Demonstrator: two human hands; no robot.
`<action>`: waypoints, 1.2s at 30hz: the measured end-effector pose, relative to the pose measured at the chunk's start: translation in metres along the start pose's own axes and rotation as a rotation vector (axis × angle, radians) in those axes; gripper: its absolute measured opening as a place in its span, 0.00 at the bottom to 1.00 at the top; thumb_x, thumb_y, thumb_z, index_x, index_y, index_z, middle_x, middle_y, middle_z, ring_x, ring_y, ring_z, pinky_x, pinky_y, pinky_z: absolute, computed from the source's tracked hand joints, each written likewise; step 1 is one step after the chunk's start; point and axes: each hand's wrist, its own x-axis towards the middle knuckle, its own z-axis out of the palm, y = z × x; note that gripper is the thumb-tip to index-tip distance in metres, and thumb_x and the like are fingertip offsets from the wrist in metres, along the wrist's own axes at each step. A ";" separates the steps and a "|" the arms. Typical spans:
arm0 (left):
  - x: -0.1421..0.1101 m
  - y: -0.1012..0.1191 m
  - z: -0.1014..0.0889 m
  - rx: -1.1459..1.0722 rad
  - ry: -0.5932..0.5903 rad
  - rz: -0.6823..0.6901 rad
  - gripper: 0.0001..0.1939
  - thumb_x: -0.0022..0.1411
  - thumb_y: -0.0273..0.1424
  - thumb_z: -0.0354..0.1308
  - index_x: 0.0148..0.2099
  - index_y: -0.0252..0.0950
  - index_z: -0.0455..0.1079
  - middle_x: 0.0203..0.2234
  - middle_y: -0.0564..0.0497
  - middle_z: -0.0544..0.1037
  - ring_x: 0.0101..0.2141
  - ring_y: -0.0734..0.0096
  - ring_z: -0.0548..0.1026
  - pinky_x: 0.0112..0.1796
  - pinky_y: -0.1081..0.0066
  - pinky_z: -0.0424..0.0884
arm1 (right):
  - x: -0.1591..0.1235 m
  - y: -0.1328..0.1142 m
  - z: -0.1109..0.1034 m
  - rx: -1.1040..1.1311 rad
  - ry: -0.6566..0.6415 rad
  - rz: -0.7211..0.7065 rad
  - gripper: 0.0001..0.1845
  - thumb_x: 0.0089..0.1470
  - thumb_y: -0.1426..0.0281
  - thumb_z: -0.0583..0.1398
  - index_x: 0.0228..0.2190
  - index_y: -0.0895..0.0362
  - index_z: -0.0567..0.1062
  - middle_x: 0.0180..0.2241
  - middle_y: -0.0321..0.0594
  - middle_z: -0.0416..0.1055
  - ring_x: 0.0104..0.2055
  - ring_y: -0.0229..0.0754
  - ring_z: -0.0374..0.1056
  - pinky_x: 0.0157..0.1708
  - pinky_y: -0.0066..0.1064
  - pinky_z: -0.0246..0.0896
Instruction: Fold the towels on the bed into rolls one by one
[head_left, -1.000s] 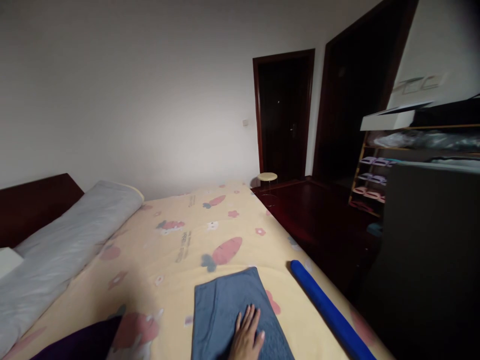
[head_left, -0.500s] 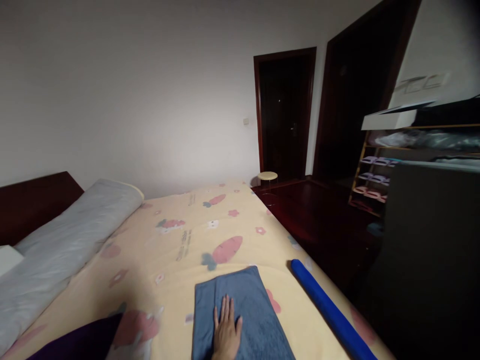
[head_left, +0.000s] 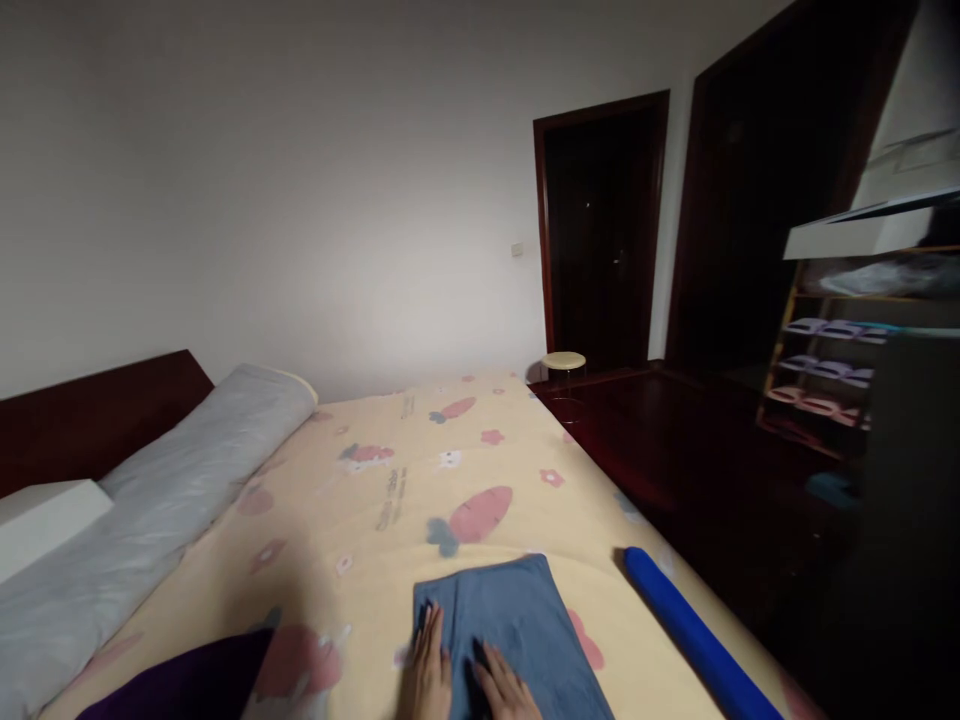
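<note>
A folded blue-grey cloth lies flat on the bed, close to me. My left hand rests along its left edge with fingers stretched out and close together. To its right, my right hand has its fingers extended over the cloth's near part, palm down. Neither hand grips anything that I can see. A long blue roll or tube lies to the right of the cloth, near the bed's edge. On the left, a dark purple fabric piece is partly cut off by the frame.
The bed has a yellow carrot-print sheet. A long grey pillow and a white box are on the left. Beyond the bed stand a round stool and a shoe rack with several slippers.
My left hand has slid leftward across the cloth to its left edge. My right hand has come into view on the cloth. The view has turned slightly left.
</note>
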 end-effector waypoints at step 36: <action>-0.020 0.020 -0.001 0.297 -0.211 0.022 0.28 0.66 0.38 0.40 0.67 0.46 0.46 0.67 0.55 0.47 0.66 0.61 0.49 0.64 0.49 0.47 | -0.026 0.084 -0.045 -0.110 0.102 0.100 0.28 0.61 0.54 0.51 0.61 0.48 0.63 0.62 0.42 0.58 0.62 0.55 0.58 0.57 0.48 0.59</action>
